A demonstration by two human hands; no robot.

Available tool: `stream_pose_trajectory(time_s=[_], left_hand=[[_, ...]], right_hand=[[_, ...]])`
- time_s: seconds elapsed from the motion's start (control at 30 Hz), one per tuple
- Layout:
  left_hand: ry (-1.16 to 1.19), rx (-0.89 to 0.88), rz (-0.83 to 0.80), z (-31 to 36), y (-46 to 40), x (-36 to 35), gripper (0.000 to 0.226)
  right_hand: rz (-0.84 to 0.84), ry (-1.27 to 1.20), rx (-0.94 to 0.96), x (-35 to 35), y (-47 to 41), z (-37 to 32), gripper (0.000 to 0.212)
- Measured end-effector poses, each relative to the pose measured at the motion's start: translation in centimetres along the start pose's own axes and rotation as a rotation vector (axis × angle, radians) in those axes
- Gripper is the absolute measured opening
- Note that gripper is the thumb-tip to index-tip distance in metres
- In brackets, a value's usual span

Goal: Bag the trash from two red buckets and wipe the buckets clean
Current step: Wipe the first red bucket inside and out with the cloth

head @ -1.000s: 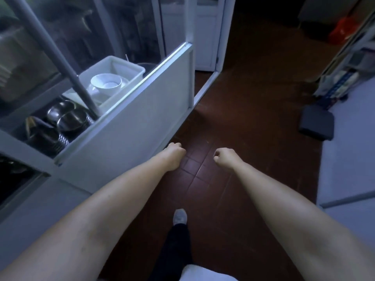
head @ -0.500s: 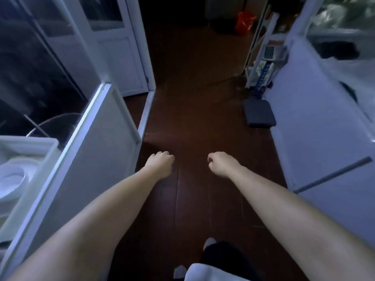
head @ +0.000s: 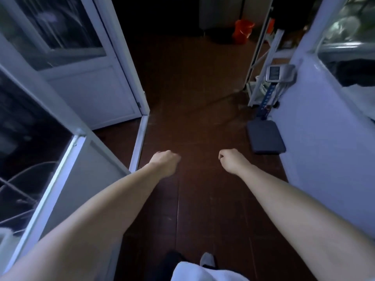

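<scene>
Both fists are curled and hold nothing: left hand (head: pixel 166 162) and right hand (head: pixel 231 160) hang over the dark floor (head: pixel 192 98). A red bucket (head: pixel 242 31) stands far ahead.

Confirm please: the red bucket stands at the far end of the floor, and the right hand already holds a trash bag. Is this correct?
Not quite. In the head view the right hand is curled but holds nothing; no trash bag is visible. The left hand is also empty. The rest is right: the red bucket stands at the far end of the floor.
</scene>
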State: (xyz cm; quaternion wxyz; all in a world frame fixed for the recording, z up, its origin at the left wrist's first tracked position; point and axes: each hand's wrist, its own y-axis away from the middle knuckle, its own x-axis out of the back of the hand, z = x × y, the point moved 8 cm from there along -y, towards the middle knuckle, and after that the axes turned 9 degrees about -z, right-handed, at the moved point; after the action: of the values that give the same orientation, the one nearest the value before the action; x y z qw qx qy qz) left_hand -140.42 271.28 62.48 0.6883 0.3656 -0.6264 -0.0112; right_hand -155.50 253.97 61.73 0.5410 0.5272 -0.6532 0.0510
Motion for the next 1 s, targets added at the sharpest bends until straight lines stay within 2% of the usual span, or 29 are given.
stream_pose_trajectory(time_s=[0.1,0.23,0.37,0.47,0.6,0.77,0.9,1.0], left_hand=[[-0.023,0.013,-0.048,-2.8,-6.2,3.1,0.039],[-0.010,0.009,-0.013,-7.3,-16.1,7.8,0.027],[0.012,-0.021,0.052,-12.4,-25.5,13.2,0.035],[-0.052,-0.059,0.041,-15.9,-32.5,17.8,0.037],[-0.035,-0.016,0.057,-20.0,-43.4,26.8,0.044],[-0.103,-0.051,0.006,-18.7,-56.5,34.6,0.044],[-0.050,-0.016,0.000,-17.4,-66.4,40.8,0.048],[-0.142,-0.046,-0.018,-16.3,-72.3,46.0,0.037]], right_hand=[[-0.017,0.032,0.014,3.5,-6.7,-1.6,0.029],[-0.028,0.052,0.015,8.8,-17.5,-3.4,0.028],[0.073,-0.001,-0.013,15.2,-26.9,-5.4,0.029],[0.028,0.046,-0.023,19.3,-32.9,-7.1,0.029],[0.097,0.042,-0.017,27.3,-41.1,-7.8,0.019],[0.087,0.113,-0.024,36.0,-52.7,-4.2,0.027],[0.083,0.112,-0.010,44.2,-62.2,0.2,0.027],[0.053,0.150,-0.010,50.6,-68.1,2.6,0.026]])
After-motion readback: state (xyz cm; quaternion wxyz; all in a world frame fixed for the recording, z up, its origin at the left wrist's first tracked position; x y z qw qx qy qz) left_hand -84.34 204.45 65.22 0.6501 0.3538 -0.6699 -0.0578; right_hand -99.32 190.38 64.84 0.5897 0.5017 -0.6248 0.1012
